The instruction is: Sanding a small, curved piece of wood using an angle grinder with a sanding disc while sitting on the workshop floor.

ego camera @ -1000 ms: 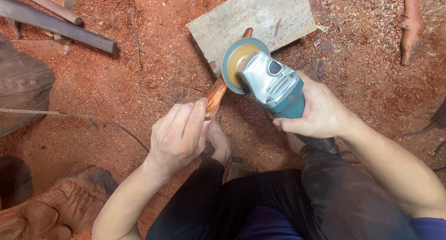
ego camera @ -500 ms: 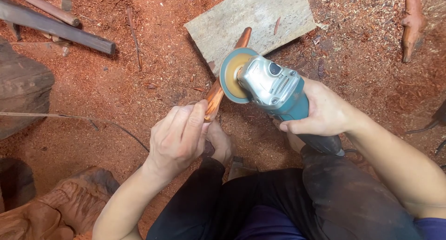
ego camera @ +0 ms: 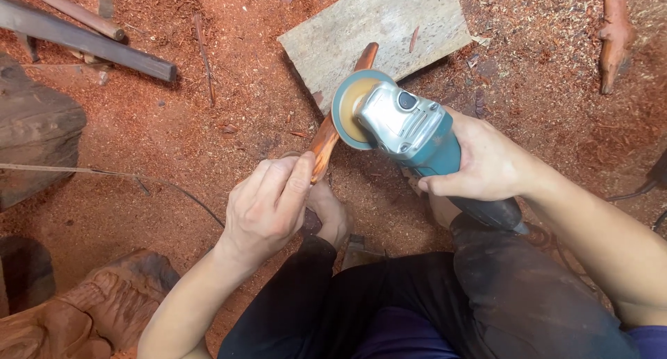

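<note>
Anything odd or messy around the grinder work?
Mostly mess: red sawdust covers the ground. The left hand grips the reddish wooden stick bare, close to the sanding disc of the angle grinder in the right hand. The stick leans on a grey board, propped askew. No damage visible.

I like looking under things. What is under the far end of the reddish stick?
The stick's far end rests on a grey wooden board. Red sawdust surrounds the board; whatever lies beneath the board is covered.

Bare forearms, sleeveless to the elbows; dusty black trousers (ego camera: 486, 303); purple shirt hem (ego camera: 403, 338) behind the wrists.
</note>
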